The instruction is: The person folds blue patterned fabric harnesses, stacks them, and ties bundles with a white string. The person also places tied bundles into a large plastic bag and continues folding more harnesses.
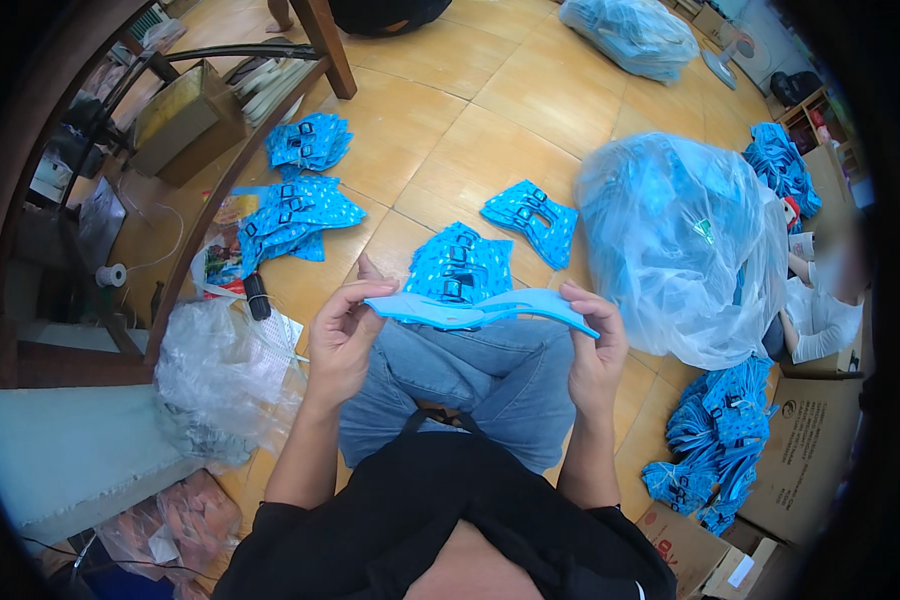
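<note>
My left hand (342,338) pinches one end of a light-blue flat padded piece (432,311), and my right hand (597,352) grips the other end. Stretched between them over my lap, the piece bends in a shallow wave with its edge toward me. Just beyond it on the floor lies a stack of blue patterned pieces (488,255) with black rectangular fittings or prints on them; I cannot tell which. A smaller group of the same pieces (555,243) rests to its right. Two more stacks, a nearer one (325,213) and a farther one (323,150), lie at the left.
A big clear bag of blue pieces (660,230) stands right, another bag (630,40) far off. Blue bundles (720,425) lie by a cardboard box (805,450). Another person (818,320) sits at the right. Crumpled plastic (215,365) and a wooden frame (332,50) are left.
</note>
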`<action>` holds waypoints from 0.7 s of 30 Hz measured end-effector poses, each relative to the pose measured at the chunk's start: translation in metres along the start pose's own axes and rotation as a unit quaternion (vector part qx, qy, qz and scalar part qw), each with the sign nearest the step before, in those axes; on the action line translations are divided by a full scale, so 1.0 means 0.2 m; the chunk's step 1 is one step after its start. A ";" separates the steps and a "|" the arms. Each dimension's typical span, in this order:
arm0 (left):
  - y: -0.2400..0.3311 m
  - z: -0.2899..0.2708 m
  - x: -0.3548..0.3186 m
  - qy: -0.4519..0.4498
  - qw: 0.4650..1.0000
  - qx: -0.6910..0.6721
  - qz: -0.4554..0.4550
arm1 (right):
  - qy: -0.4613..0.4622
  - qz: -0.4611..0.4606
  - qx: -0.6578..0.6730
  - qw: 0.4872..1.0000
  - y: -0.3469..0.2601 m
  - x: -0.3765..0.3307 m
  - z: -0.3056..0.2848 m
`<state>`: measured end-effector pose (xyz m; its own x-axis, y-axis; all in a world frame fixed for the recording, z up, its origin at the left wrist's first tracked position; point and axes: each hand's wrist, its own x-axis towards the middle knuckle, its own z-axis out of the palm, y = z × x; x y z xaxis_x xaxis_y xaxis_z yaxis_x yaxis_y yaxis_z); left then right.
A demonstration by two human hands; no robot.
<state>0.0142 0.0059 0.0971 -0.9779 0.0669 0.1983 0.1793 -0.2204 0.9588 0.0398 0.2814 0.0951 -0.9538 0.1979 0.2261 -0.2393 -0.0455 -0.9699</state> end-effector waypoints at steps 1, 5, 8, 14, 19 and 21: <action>0.00 0.00 0.00 0.000 1.000 0.005 0.002 | 0.001 -0.003 -0.005 1.000 0.00 0.00 0.00; -0.01 0.01 0.00 0.001 1.000 0.007 0.013 | 0.005 0.004 0.007 1.000 -0.02 0.00 0.01; 0.01 0.03 0.00 0.034 0.999 0.002 -0.022 | 0.024 0.043 0.013 0.999 -0.03 -0.01 0.02; 0.08 -0.02 0.00 0.012 0.971 -0.189 -0.148 | -0.017 0.143 0.048 0.988 -0.05 -0.02 -0.01; 0.07 -0.03 0.00 0.013 0.940 -0.279 -0.196 | -0.038 0.083 0.108 0.990 -0.03 -0.02 -0.02; 0.06 -0.04 0.00 0.010 0.938 -0.287 -0.194 | -0.033 0.077 0.107 0.991 -0.03 -0.02 -0.03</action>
<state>0.0154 -0.0044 0.1074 -0.9607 0.2325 -0.1519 -0.2715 -0.6716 0.6894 0.0451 0.2864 0.0994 -0.9901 0.1081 0.0897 -0.1167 -0.2774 -0.9536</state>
